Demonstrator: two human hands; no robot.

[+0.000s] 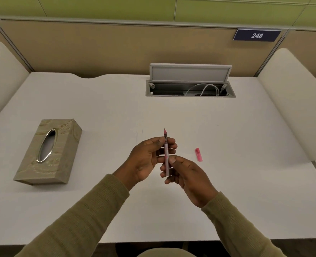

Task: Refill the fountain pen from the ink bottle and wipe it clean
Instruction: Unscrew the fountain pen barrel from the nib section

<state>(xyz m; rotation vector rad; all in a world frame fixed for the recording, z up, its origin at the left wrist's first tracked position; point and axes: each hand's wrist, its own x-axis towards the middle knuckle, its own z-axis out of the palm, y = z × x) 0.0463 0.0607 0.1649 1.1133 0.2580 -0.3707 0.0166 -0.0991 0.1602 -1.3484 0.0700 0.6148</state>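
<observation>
A slim pink fountain pen (166, 153) is held above the middle of the white desk (227, 145), uncapped, with its nib pointing away from me. My left hand (149, 158) pinches the pen near the nib end. My right hand (186, 175) grips the rear part of the barrel. The pink pen cap (198, 154) lies on the desk to the right of my hands. A beige tissue box (47, 153) with an oval metal slot sits at the left. No ink bottle is in view.
An open cable hatch (190, 88) with white cables is set in the desk at the back. Cream side partitions (292, 101) flank the desk, and a beige divider with a "248" sign (257, 35) stands behind it.
</observation>
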